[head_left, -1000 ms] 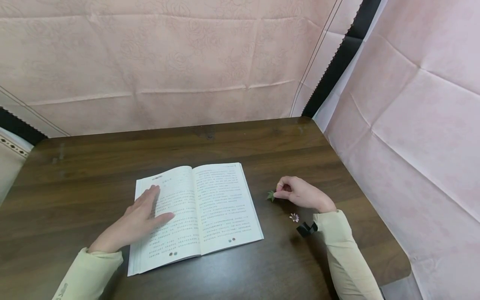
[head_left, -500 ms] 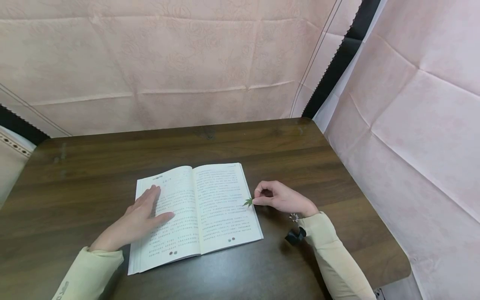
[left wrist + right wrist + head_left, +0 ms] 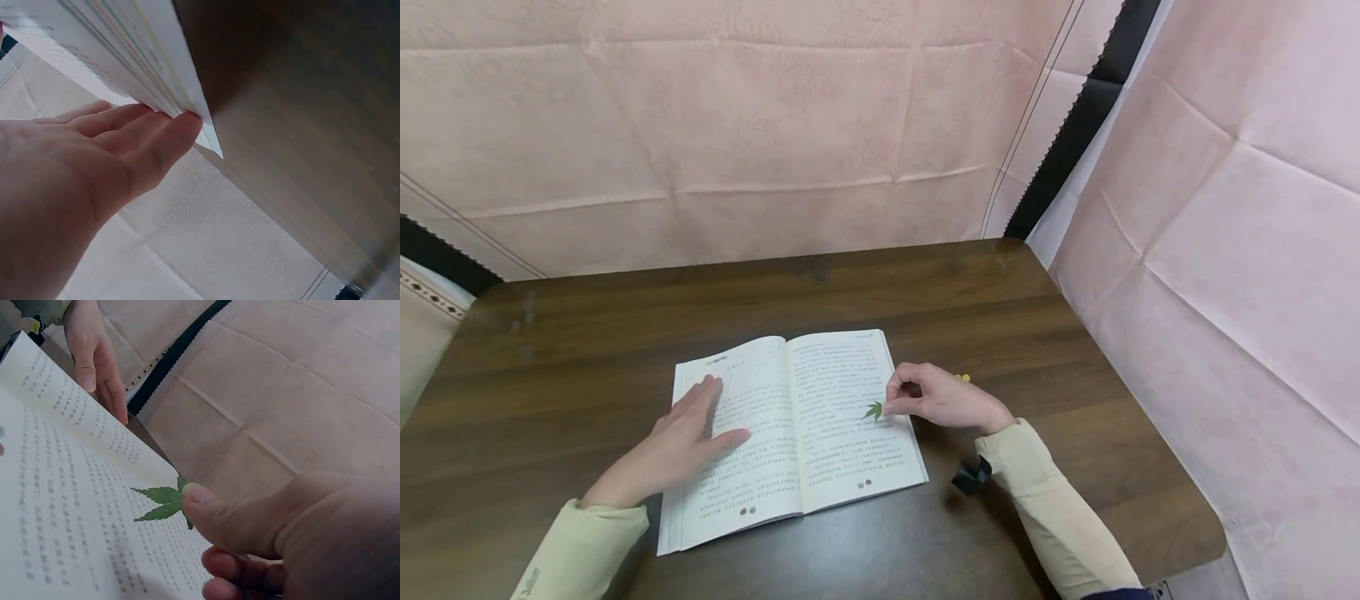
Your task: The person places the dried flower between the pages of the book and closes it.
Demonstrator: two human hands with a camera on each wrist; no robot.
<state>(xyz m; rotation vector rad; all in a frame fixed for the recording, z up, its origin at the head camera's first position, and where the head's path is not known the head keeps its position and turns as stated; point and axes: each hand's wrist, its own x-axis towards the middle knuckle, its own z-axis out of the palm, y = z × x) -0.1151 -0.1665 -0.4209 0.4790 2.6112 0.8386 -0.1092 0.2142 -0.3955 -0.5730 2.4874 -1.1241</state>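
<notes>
An open book (image 3: 850,450) lies on the table, printed pages facing up. My left hand (image 3: 673,446) rests on its left page with fingers straight and thumb spread; in the left wrist view the fingers (image 3: 178,128) lie along the book's page edges. Between thumb and fingers, my right hand (image 3: 943,398) pinches a small green maple leaf (image 3: 874,411) over the right page. In the right wrist view the pointed lobes of the maple leaf (image 3: 161,503) stick out past the thumb, and the rest is covered by it.
A small yellow flower (image 3: 964,377) shows just behind the right hand, partly hidden. The dark wooden table (image 3: 820,292) meets pink patterned cloth (image 3: 775,133) at its back and right edges. A black wrist device (image 3: 972,477) hangs at the right sleeve.
My right hand has moved left with the maple leaf, from the table beside the book to over the right page. The pale purple flower is now hidden. The left hand has stayed put.
</notes>
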